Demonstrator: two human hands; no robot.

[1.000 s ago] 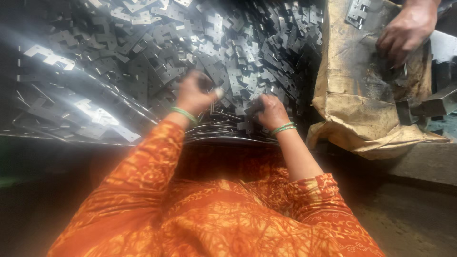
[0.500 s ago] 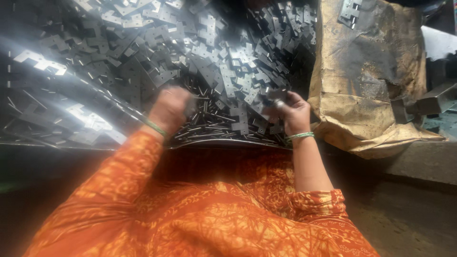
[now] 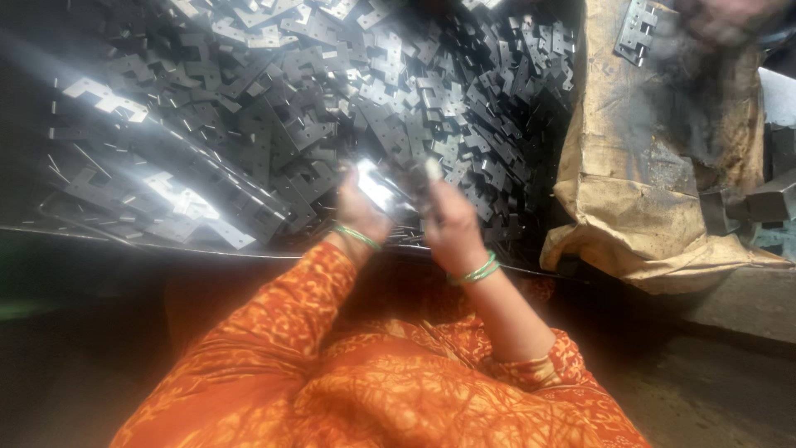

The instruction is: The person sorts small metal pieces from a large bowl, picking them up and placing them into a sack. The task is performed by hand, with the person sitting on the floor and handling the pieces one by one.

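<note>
Both hands have drawn together since the earlier frame, when they were spread apart over the heap. Now the left hand [image 3: 358,209] and the right hand [image 3: 445,217] meet close in front of the chest, and between them they grip a small shiny metal plate [image 3: 377,187], which glares brightly; the right hand's fingers look curled around a second piece, though blur makes that uncertain. Each wrist wears green bangles [image 3: 474,270]. Just beyond the hands and spreading to their left lies a large pile of dark punched metal plates [image 3: 274,99]. Well to the right of the right hand sits a crumpled brown sack [image 3: 647,199], with another person's blurred hand [image 3: 725,18] above its far edge.
</note>
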